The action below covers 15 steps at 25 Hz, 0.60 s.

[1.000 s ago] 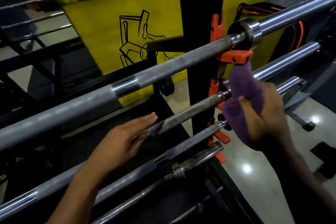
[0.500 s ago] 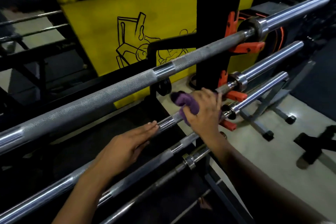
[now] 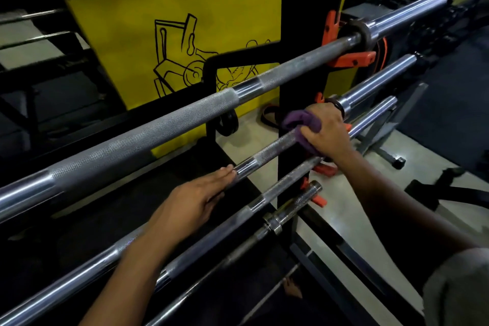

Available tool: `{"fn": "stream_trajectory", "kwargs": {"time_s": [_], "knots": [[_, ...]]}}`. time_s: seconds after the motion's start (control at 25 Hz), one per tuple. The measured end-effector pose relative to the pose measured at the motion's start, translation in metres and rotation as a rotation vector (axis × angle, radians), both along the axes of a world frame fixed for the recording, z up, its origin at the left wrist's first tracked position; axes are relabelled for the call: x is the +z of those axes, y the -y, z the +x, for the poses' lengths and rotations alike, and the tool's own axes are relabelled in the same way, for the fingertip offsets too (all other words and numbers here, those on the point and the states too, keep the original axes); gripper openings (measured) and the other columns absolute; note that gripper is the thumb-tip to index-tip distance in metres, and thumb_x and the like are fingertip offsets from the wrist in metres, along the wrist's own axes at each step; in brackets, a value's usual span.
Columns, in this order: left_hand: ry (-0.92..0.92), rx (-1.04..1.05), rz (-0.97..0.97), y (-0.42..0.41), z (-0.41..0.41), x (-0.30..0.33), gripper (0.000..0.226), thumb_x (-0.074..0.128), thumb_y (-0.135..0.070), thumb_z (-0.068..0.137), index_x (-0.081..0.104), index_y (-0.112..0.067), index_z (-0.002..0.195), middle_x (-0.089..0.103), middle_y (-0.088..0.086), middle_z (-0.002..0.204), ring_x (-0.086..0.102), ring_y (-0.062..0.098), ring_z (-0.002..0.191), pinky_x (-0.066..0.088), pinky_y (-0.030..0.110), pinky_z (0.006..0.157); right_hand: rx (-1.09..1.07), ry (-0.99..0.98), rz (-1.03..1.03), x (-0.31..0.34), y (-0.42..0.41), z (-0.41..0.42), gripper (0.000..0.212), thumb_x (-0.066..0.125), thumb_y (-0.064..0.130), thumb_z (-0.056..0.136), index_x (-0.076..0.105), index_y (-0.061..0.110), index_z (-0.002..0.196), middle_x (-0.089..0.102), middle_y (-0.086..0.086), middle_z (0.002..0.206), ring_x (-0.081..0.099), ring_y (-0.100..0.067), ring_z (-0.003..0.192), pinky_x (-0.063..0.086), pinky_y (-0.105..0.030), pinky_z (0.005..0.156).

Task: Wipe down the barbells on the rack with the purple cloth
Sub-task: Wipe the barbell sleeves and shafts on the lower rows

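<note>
Since half a second ago, my right hand (image 3: 321, 130) has slid the purple cloth (image 3: 300, 124) up the second barbell (image 3: 270, 151) toward the collar. Its grip is wrapped round cloth and bar together. My left hand (image 3: 195, 204) rests flat, fingers straight, steadying the same bar lower down. I should squeeze evenly and stroke lengthwise. Cloth underside, bar ends and rack (image 3: 299, 34) base stay hidden.

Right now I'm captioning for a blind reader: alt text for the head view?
The right hand grips a purple cloth around the second barbell on a black rack. The left hand rests flat on the same bar, fingers straight. More barbells sit above and below.
</note>
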<state>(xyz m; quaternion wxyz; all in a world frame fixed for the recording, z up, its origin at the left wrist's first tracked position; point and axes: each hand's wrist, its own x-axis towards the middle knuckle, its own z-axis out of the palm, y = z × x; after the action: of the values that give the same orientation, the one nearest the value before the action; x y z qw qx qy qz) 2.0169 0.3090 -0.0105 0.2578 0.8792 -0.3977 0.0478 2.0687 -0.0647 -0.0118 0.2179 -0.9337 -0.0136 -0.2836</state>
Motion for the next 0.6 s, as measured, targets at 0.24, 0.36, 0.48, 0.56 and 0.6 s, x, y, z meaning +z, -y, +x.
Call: {"fn": "stream_trajectory", "kwargs": {"time_s": [0.24,0.36,0.48,0.56,0.6], "knots": [[-0.043,-0.028,-0.041,0.0,0.006,-0.001,0.057,0.069,-0.011,0.091,0.053,-0.027,0.143,0.046,-0.018,0.149,0.04,-0.007,0.136,0.035,0.018,0.113,-0.014,-0.011,-0.007,-0.007,-0.089,-0.023,0.042,0.057,0.049,0.071,0.067,0.017,0.096,0.065,-0.002,0.098,0.057,-0.026,0.099,0.037,-0.047,0.098],[-0.047,-0.021,-0.044,0.0,0.007,-0.002,0.057,0.07,-0.012,0.091,0.054,-0.031,0.142,0.046,-0.021,0.148,0.039,-0.009,0.135,0.034,0.014,0.111,0.118,0.026,-0.144,-0.015,-0.121,-0.041,0.047,0.059,0.053,0.071,0.066,0.018,0.101,0.063,0.001,0.103,0.056,-0.025,0.101,0.038,-0.048,0.097],[-0.043,-0.018,-0.009,-0.002,0.008,-0.002,0.057,0.07,-0.014,0.091,0.054,-0.034,0.142,0.043,-0.023,0.149,0.035,-0.012,0.136,0.03,0.008,0.11,0.293,-0.026,-0.294,-0.011,-0.087,-0.026,0.052,0.059,0.055,0.076,0.067,0.016,0.11,0.065,0.0,0.109,0.058,-0.027,0.104,0.039,-0.049,0.098],[-0.027,-0.023,0.003,-0.002,0.007,-0.001,0.057,0.069,-0.013,0.091,0.053,-0.034,0.142,0.043,-0.022,0.15,0.034,-0.012,0.136,0.029,0.008,0.11,0.248,-0.003,-0.279,-0.007,-0.047,-0.012,0.051,0.058,0.052,0.077,0.068,0.015,0.11,0.067,-0.003,0.109,0.059,-0.028,0.104,0.039,-0.049,0.099],[-0.02,-0.022,0.006,-0.002,0.005,-0.001,0.058,0.069,-0.013,0.091,0.053,-0.034,0.142,0.043,-0.022,0.15,0.034,-0.012,0.137,0.031,0.009,0.11,0.173,0.008,-0.219,-0.005,-0.029,-0.007,0.049,0.058,0.049,0.077,0.068,0.015,0.11,0.068,-0.005,0.108,0.059,-0.03,0.104,0.039,-0.049,0.099]]}}
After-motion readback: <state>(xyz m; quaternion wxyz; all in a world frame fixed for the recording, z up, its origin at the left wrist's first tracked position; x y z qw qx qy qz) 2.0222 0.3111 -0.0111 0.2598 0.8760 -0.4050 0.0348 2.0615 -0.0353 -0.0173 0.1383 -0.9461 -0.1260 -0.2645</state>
